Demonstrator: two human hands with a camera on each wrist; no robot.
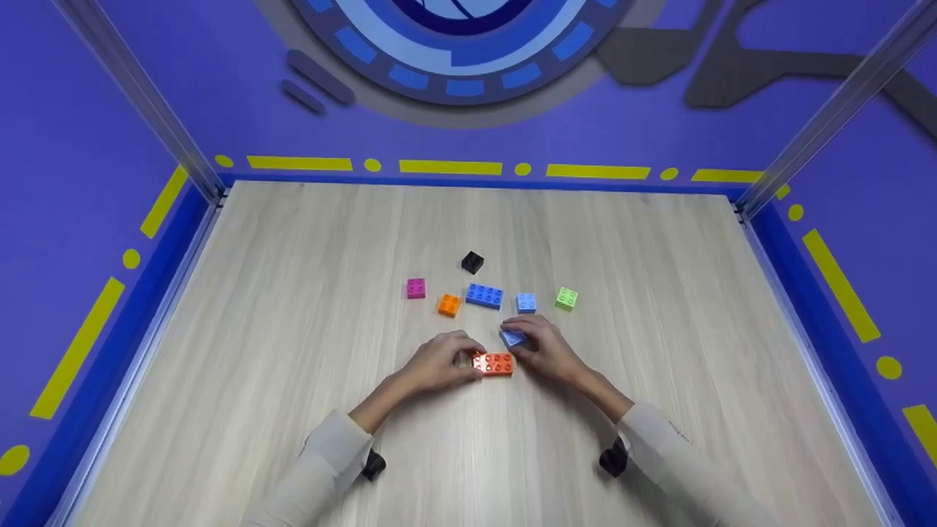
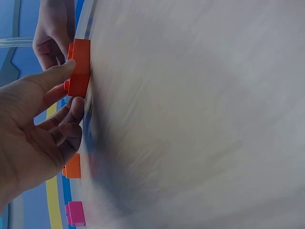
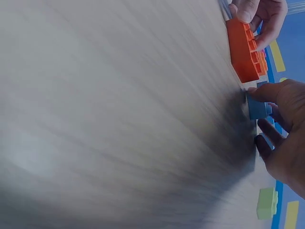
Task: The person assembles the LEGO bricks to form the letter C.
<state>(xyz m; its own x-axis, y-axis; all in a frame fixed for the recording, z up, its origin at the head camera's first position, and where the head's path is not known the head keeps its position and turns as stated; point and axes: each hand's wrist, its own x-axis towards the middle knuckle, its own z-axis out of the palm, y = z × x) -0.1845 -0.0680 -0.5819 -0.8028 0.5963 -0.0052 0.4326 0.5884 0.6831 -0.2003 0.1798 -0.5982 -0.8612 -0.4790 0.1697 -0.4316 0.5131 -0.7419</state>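
On the near middle of the table lies a long red-orange toy brick (image 1: 495, 364) with two rows of studs. My left hand (image 1: 442, 361) pinches its left end between thumb and fingers, as the left wrist view also shows. Just behind its right end is a small light blue brick (image 1: 513, 337), partly covered by my right hand (image 1: 547, 348). In the right wrist view, thumb and fingers of that hand grip the light blue brick (image 3: 258, 107), close beside the end of the red-orange brick (image 3: 242, 50).
Beyond the hands stand a magenta brick (image 1: 416, 288), an orange brick (image 1: 449, 305), a long blue brick (image 1: 484, 296), another light blue brick (image 1: 525, 302) and a lime green brick (image 1: 566, 298). Farther back sits a black brick (image 1: 473, 262). Blue-purple walls (image 1: 468, 139) border the wooden table (image 1: 329, 241).
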